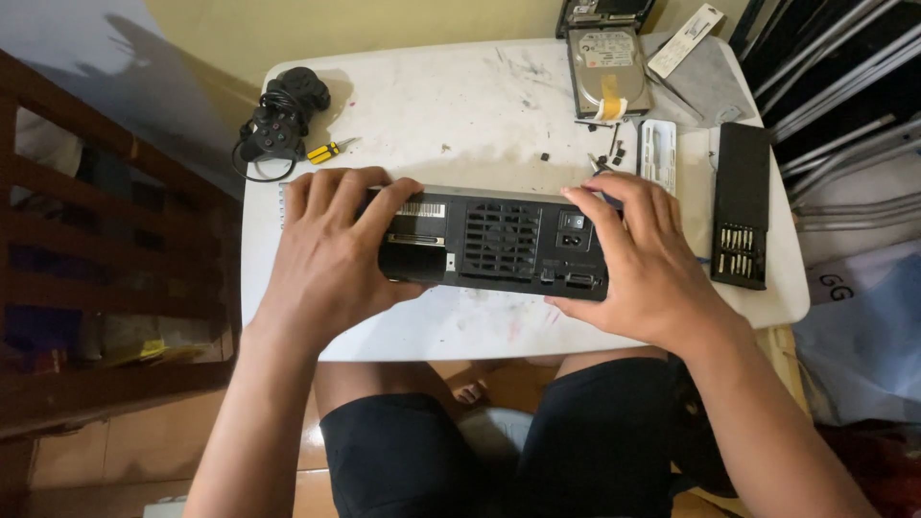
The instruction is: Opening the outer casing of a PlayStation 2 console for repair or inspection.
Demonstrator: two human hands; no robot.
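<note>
— On the near edge of the white table [460,115], where's the black console [499,240]?
— Standing on its side, rear panel up; left hand [331,254] and right hand [638,259] clamp its ends, steadying it; bit case [742,206] lies right.

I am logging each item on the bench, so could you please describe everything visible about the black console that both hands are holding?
The black console is a boxy unit that looks like hard plastic, lying lengthwise on the white table with its rear panel facing the camera. That panel shows a central vent grille, a pale label strip at its left, a switch and several ports at its right. The left hand grips its left end and the right hand its right end, fingers curled over the top edge.
</note>
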